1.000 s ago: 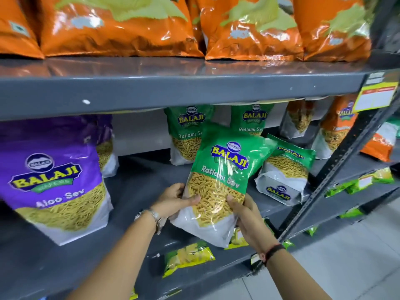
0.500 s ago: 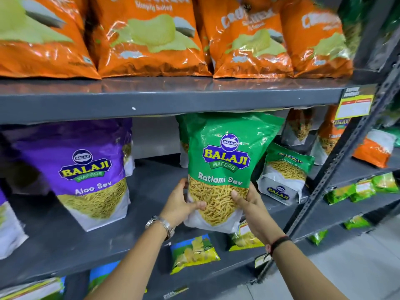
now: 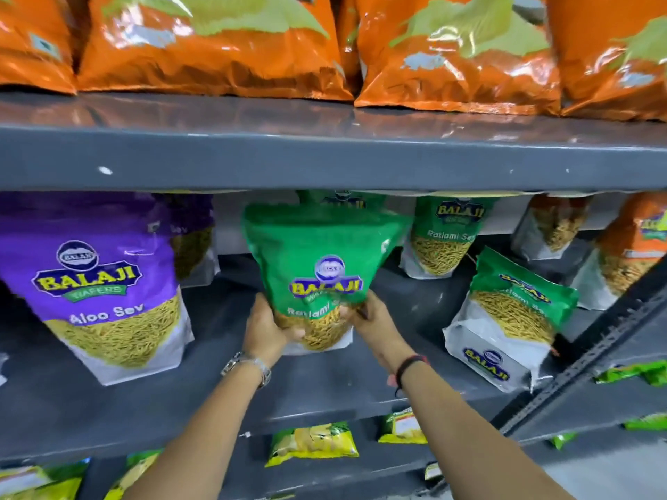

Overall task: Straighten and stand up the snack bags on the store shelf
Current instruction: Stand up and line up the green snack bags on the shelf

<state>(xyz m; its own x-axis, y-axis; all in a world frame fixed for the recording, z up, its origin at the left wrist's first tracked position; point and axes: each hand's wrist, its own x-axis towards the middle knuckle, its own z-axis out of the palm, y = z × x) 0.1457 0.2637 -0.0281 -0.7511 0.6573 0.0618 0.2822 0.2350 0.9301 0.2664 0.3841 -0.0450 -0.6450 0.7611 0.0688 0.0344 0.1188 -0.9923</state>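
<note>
Both arms reach forward and up into the middle shelf (image 3: 325,384). The left hand (image 3: 265,328) clasps the lower left edge of a green snack bag (image 3: 321,261), thumb across the front, a watch (image 3: 249,366) on the wrist. The right hand (image 3: 375,324) grips the lower right edge, fingers curled round it, a dark band (image 3: 409,366) on that wrist. The bag stands upright between them, its base at the shelf surface, its top bent under the shelf above. A purple bag (image 3: 104,283) stands to its left; another green bag (image 3: 512,319) leans tilted to its right.
</note>
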